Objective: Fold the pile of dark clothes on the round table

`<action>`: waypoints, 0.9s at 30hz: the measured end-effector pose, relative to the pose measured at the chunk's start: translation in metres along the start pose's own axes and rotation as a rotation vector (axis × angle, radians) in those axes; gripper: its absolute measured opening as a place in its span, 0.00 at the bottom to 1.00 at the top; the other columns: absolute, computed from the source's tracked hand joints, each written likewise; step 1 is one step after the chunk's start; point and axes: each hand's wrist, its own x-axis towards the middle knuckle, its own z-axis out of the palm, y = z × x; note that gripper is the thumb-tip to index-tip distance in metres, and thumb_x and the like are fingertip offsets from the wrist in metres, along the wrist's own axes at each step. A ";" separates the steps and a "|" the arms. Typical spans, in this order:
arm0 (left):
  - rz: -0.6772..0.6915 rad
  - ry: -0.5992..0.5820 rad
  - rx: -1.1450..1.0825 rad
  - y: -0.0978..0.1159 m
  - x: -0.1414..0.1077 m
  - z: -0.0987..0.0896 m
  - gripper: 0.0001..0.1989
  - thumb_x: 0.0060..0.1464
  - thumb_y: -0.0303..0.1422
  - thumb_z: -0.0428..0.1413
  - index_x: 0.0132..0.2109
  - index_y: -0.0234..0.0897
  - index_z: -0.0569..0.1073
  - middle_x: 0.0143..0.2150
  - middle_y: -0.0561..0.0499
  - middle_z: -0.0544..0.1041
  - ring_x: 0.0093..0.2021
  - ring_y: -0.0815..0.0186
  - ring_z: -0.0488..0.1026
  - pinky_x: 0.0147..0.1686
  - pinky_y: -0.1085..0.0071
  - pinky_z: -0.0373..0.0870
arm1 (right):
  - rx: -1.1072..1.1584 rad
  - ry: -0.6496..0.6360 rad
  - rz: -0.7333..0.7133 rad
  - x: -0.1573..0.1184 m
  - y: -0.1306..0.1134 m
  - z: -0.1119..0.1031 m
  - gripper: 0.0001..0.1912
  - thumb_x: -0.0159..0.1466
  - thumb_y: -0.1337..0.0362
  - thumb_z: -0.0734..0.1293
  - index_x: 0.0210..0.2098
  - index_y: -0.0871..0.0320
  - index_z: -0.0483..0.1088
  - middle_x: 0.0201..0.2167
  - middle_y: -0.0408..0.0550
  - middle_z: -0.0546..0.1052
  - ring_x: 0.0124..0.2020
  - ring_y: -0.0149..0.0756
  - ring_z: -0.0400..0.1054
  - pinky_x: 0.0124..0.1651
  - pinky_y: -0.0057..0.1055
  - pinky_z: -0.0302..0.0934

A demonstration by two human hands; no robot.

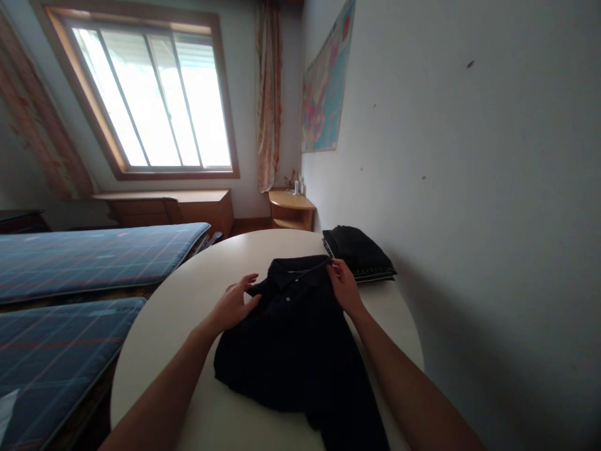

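Note:
A black collared shirt (291, 344) with light buttons lies on the round white table (154, 332), its collar toward the far side and its lower part running off the near edge of the view. At the shirt's left shoulder is my left hand (235, 304), thumb and fingers spread apart around the cloth's edge. My right hand (344, 285) pinches the right end of the collar between thumb and fingers. Just beyond it, a stack of folded black clothes (359, 250) rests at the table's far right.
Two plaid mattresses (94, 257) are left of the table. A wooden corner shelf (292, 200) with small items stands behind it, beside a wooden desk (201, 200) under the window. The white wall (493, 219) borders the right side.

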 end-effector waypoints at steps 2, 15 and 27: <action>-0.005 -0.016 -0.066 -0.002 0.001 0.002 0.24 0.56 0.40 0.54 0.58 0.38 0.65 0.44 0.46 0.79 0.42 0.58 0.78 0.46 0.60 0.71 | -0.061 0.041 -0.016 0.003 0.002 -0.007 0.20 0.64 0.47 0.62 0.45 0.56 0.68 0.41 0.51 0.78 0.41 0.43 0.73 0.42 0.37 0.67; -0.343 0.583 -0.079 -0.021 0.010 -0.020 0.22 0.54 0.42 0.56 0.53 0.35 0.69 0.41 0.45 0.78 0.38 0.61 0.76 0.41 0.66 0.72 | -0.093 -0.313 0.084 -0.004 0.005 -0.010 0.30 0.61 0.48 0.67 0.58 0.55 0.60 0.46 0.52 0.77 0.31 0.32 0.70 0.35 0.32 0.65; -0.510 0.325 -0.079 -0.031 0.007 -0.027 0.29 0.48 0.32 0.55 0.59 0.33 0.66 0.29 0.50 0.77 0.26 0.63 0.73 0.29 0.70 0.67 | -0.504 -0.388 -0.084 0.003 0.007 -0.024 0.11 0.63 0.64 0.63 0.38 0.55 0.77 0.40 0.48 0.80 0.43 0.40 0.73 0.52 0.36 0.63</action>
